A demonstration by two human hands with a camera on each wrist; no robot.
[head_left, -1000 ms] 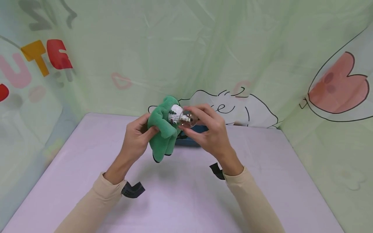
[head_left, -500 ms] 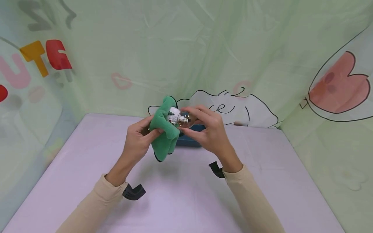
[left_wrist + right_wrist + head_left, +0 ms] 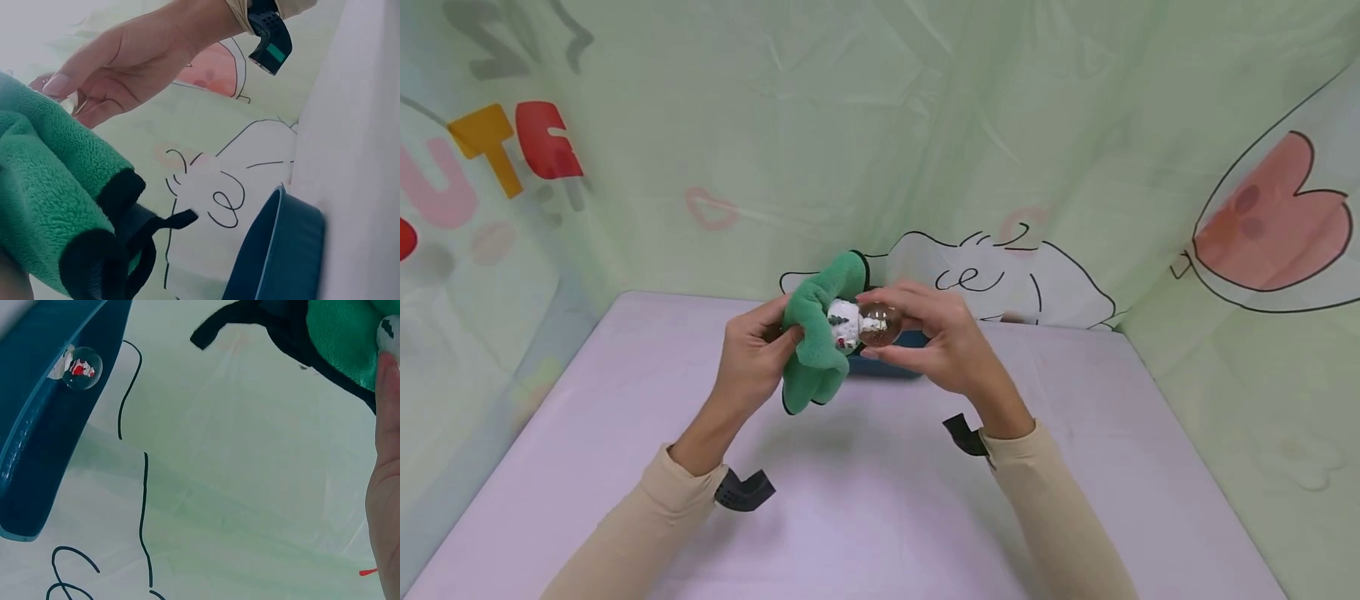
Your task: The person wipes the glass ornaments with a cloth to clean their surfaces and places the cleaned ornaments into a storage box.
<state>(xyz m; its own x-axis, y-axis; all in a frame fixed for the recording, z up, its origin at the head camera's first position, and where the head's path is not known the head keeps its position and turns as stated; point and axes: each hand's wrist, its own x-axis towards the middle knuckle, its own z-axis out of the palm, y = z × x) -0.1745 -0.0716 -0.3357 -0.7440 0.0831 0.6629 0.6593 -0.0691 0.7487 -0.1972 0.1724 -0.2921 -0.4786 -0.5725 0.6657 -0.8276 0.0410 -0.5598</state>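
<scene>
Above the table, my left hand (image 3: 752, 354) pinches a green plush cloth (image 3: 811, 329) with black edging, bunched around the white base of a small snow globe (image 3: 843, 325). A dark tree and a red detail show on that base. My right hand (image 3: 947, 337) grips the globe's clear dome (image 3: 883, 325) between thumb and fingers, with the globe lying on its side. In the left wrist view, the cloth (image 3: 50, 181) hides most of the globe, and a black loop (image 3: 178, 219) hangs from its edge. The left fingers behind the cloth are mostly hidden.
Behind the hands, a dark blue bin (image 3: 887, 367) stands on the pale table (image 3: 880, 500). Inside it, the right wrist view shows another snow globe (image 3: 83, 369) with a red and white figure. Printed curtains (image 3: 880, 125) surround the table at the back and sides.
The snow globe has turned slightly, so its base shows the tree and red detail more plainly. The cloth's top edge has shifted right and its folds have changed. Both hands keep their hold.
</scene>
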